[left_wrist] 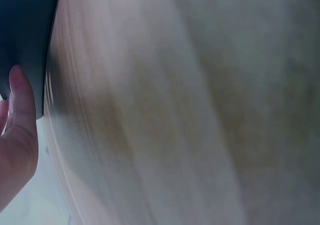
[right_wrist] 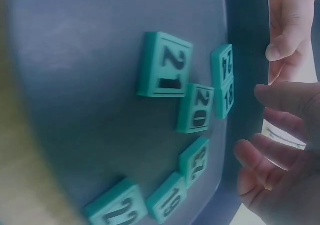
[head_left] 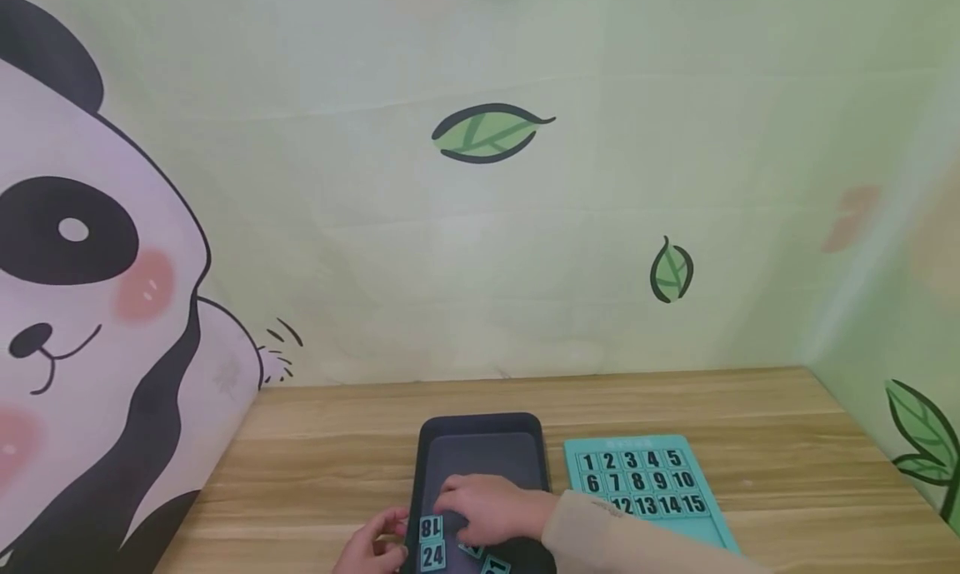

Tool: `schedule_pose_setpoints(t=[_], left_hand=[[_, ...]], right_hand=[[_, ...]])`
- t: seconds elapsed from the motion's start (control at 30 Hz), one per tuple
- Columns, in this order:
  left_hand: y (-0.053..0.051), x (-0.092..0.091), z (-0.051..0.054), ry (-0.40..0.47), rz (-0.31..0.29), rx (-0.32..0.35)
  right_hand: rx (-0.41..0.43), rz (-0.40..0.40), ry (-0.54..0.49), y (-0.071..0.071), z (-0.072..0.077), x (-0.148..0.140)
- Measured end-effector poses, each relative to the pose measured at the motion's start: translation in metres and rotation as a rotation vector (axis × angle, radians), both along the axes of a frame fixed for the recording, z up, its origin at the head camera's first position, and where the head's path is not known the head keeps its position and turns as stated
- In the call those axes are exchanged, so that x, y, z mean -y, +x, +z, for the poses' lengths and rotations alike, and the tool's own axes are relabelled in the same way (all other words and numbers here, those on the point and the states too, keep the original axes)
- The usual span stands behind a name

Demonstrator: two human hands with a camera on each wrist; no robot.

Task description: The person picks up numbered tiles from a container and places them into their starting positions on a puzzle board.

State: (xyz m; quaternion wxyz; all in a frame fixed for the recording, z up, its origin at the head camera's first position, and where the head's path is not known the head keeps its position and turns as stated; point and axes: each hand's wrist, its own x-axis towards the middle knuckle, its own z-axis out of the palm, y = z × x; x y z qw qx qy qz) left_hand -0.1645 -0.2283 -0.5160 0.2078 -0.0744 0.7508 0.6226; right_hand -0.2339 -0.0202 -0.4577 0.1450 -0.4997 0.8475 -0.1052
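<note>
My right hand [head_left: 491, 507] hovers over the dark tray [head_left: 487, 453], its fingers loosely bent with nothing between them in the right wrist view. Inside the tray lie several teal number tiles, among them 21 [right_wrist: 169, 65], 20 [right_wrist: 197, 108], 19 [right_wrist: 167, 197] and 22 [right_wrist: 117, 205]. Tiles 18 [head_left: 431, 529] and 24 [head_left: 432, 556] sit by the tray's left wall, closest to that hand. At the tray's outer left side is my left hand [head_left: 375, 545], its fingers touching the wall. One of its fingers [left_wrist: 22, 97] lies fairly straight there in the left wrist view.
Right of the tray lies a teal number board [head_left: 690, 527] with rows of tiles from 1 to 15; the right forearm partly covers it. Both rest on a wood-grain table [head_left: 322, 457]. Behind stands a pale green backdrop [head_left: 360, 266] with a printed panda and leaves.
</note>
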Motion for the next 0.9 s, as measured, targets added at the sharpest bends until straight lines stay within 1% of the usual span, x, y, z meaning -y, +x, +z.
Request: schedule_pose_setpoints(t=[0.2, 0.33, 0.47, 0.53, 0.7, 0.9], left_hand=[[-0.001, 0.003, 0.0, 0.028, -0.028, 0.025], [-0.002, 0.003, 0.001, 0.027, -0.032, 0.027], [-0.001, 0.001, 0.001, 0.004, -0.027, -0.013], [0.0, 0.001, 0.0, -0.01, -0.023, -0.042], [0.001, 0.001, -0.002, -0.009, -0.027, -0.079], [0.0, 0.003, -0.003, 0.009, -0.039, -0.064]], right_hand=[[0.027, -0.025, 0.009, -0.002, 0.002, 0.019], [0.095, -0.053, 0.023, -0.005, -0.003, 0.027], [0.184, -0.096, 0.043, -0.006, -0.012, 0.033], [0.209, -0.107, 0.048, -0.007, -0.016, 0.035], [0.228, -0.112, 0.033, -0.007, -0.026, 0.034], [0.237, -0.1, 0.047, -0.004, -0.031, 0.031]])
